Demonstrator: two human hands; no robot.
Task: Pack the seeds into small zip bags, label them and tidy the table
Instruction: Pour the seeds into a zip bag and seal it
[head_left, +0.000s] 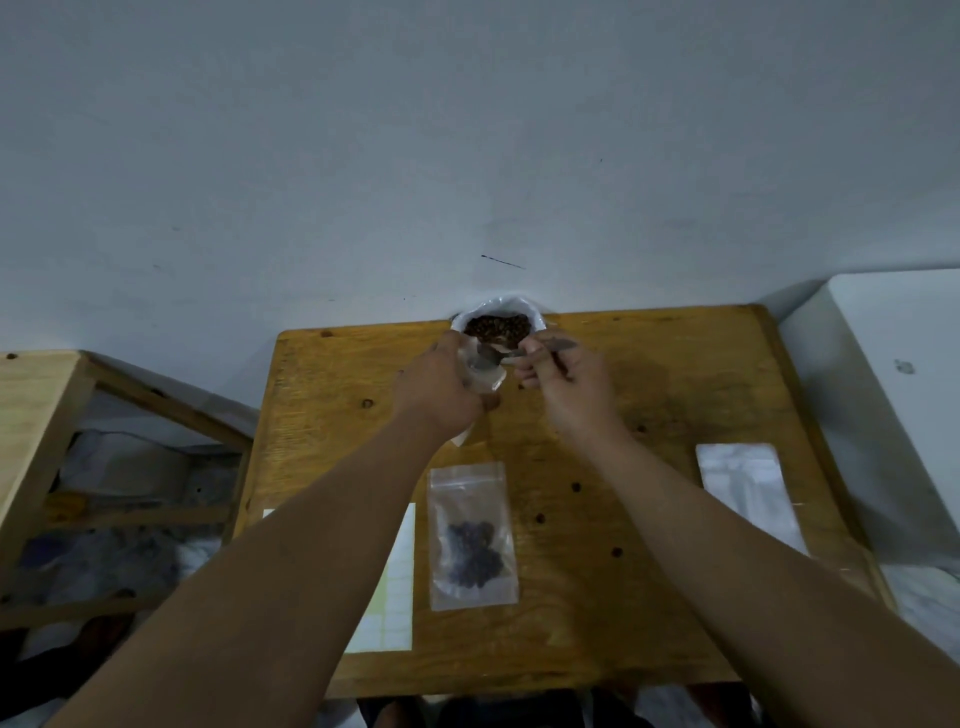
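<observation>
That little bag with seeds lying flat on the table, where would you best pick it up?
I'd pinch the filled bag by its clear zip end, the far one, coming from above. It lies flat, and the seeds sit bunched in the near half, so that end looks thin and empty.

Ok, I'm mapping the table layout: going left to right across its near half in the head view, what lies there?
Label sheet → zip bag with seeds → empty clear bags.
</observation>
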